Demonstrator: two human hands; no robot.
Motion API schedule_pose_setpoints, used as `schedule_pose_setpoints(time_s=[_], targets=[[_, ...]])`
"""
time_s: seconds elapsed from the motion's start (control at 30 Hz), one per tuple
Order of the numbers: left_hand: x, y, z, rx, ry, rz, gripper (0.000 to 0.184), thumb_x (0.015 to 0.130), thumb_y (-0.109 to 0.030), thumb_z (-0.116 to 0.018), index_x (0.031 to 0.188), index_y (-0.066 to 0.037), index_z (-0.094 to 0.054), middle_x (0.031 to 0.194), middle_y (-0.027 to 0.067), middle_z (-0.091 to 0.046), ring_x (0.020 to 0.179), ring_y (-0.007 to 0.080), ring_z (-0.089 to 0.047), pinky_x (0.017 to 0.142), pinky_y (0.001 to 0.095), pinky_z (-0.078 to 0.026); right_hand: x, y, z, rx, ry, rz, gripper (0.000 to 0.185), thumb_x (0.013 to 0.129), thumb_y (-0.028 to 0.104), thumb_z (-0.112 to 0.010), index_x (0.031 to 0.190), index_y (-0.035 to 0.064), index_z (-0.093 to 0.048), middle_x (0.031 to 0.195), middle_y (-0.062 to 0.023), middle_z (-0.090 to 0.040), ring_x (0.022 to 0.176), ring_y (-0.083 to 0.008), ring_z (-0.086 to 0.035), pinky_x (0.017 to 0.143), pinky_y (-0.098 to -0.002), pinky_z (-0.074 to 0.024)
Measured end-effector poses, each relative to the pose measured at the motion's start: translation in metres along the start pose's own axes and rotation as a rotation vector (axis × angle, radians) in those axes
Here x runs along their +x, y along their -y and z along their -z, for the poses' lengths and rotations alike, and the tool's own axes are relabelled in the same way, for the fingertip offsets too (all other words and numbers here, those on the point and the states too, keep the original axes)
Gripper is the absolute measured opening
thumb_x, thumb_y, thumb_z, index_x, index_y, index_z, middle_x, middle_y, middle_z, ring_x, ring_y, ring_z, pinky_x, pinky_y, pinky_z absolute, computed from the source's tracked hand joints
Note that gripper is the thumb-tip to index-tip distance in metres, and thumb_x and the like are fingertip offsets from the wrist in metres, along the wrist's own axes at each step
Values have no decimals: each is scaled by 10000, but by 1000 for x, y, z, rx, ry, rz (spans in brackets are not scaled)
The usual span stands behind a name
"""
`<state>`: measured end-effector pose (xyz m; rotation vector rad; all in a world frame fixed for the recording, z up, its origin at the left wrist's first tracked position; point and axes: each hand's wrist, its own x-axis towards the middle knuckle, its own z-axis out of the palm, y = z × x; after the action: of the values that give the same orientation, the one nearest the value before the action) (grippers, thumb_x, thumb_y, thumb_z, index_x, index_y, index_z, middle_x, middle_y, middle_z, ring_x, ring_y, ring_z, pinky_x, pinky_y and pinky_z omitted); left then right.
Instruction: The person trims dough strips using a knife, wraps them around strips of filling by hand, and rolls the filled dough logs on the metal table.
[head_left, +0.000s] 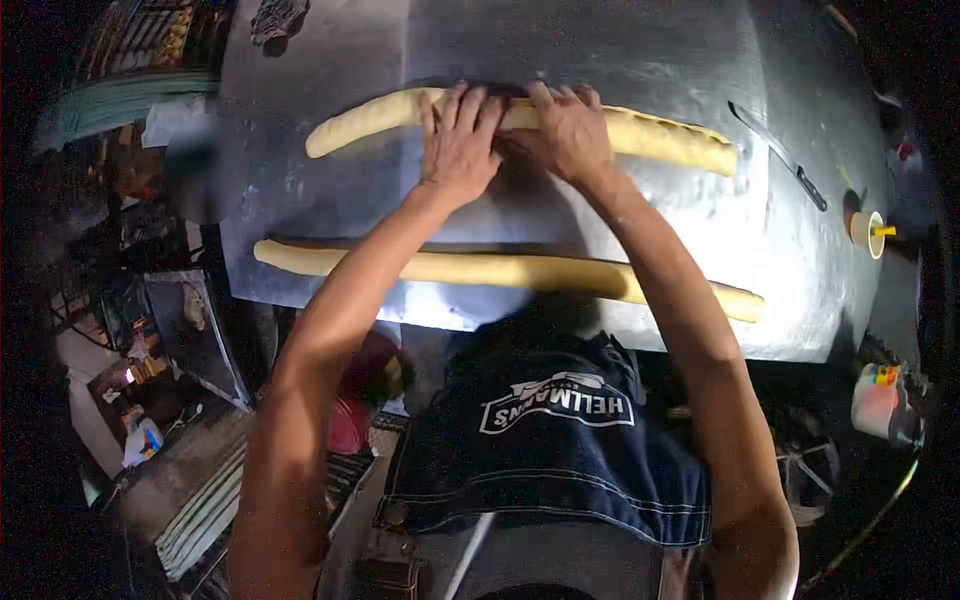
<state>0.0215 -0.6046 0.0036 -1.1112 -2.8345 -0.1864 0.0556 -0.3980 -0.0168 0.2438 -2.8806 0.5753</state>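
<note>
A long roll of pale yellow dough (670,140) lies across the far part of the metal table. My left hand (462,140) rests on it left of its middle, palm down with the fingers spread. Just to the right, my right hand (577,130) presses on the same roll, its fingers apart and bent over the far side. The roll's middle is partly hidden under both hands. Nearer to me, a second, thinner dough roll (500,270) lies roughly parallel, passing beneath both forearms.
The shiny metal table (330,205) bears a knife (780,155) at the right and a pale cup (866,234) with something yellow at its right edge. A dark lump (278,22) lies at the far left. A white container (877,402) stands beyond the near right corner.
</note>
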Motion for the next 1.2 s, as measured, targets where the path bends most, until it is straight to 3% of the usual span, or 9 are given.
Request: schedule_pose_setpoints(time_s=[0.1,0.27,0.47,0.6,0.77,0.9,0.97,1.07,1.2], targets=[[24,-9,-5,59,52,66,635,991,-450,-702,1538,-174,-536,1585,139,-479,1529,387,-373,1224,791,-117,-28,-25,17,18,-195,-13,723,836,392,-830,1424,73,-555,1256,-147,-699,1202,-322,-635,1078,-497,-448],[28,-20,-4,29,-94,-45,588,1045,-558,-574,1497,-182,-584,1541,112,-534,1512,346,-413,1236,772,-104,-34,-51,20,73,22,49,806,726,236,-873,1437,59,-537,1294,-131,-671,1206,-354,-610,1054,-499,-455],[44,-51,-11,-32,29,37,473,1070,-431,-589,1467,-175,-603,1514,122,-552,1452,345,-488,1246,750,-134,-67,-60,42,62,-200,-64,727,735,234,-849,1397,87,-587,1278,-97,-672,1183,-350,-603,1015,-478,-459],[50,-76,-10,-166,-57,-35,535,1055,-447,-615,1513,-174,-566,1613,149,-462,1445,373,-492,1234,756,-157,-62,-85,48,77,27,-106,748,731,252,-855,1411,98,-583,1263,-88,-678,1185,-352,-602,1036,-488,-449],[71,-103,-32,-75,-64,-41,636,1024,-483,-647,1567,-178,-519,1607,172,-475,1447,431,-468,1248,728,-167,-94,-101,75,-8,-282,-48,728,734,245,-848,1402,96,-599,1253,-105,-686,1182,-355,-614,1123,-511,-405],[87,-116,-22,-141,-11,0,624,1031,-488,-635,1578,-211,-517,1640,178,-431,1452,440,-464,1248,746,-144,-96,-127,64,12,-87,-83,744,708,239,-853,1401,117,-610,1225,-95,-688,1170,-349,-617,1117,-507,-415],[83,-137,-24,-181,9,-168,616,1029,-518,-627,1546,-191,-555,1634,179,-442,1480,444,-433,1252,751,-130,-94,-133,77,6,29,-138,757,716,256,-859,1422,143,-609,1255,-105,-673,1186,-354,-601,1109,-508,-420],[91,-154,-36,-33,76,-191,629,1031,-551,-608,1552,-203,-555,1628,182,-457,1504,454,-394,1255,747,-125,-116,-136,104,-98,-296,-154,870,682,279,-881,1482,131,-573,1432,-116,-616,1312,-389,-553,1136,-516,-405],[103,-147,-36,-126,39,-132,600,1048,-556,-575,1555,-236,-557,1612,192,-477,1513,449,-374,1254,737,-126,-175,-191,110,28,-538,-404,830,641,74,-875,1426,99,-607,1473,-147,-616,1347,-397,-551,1153,-499,-396]])
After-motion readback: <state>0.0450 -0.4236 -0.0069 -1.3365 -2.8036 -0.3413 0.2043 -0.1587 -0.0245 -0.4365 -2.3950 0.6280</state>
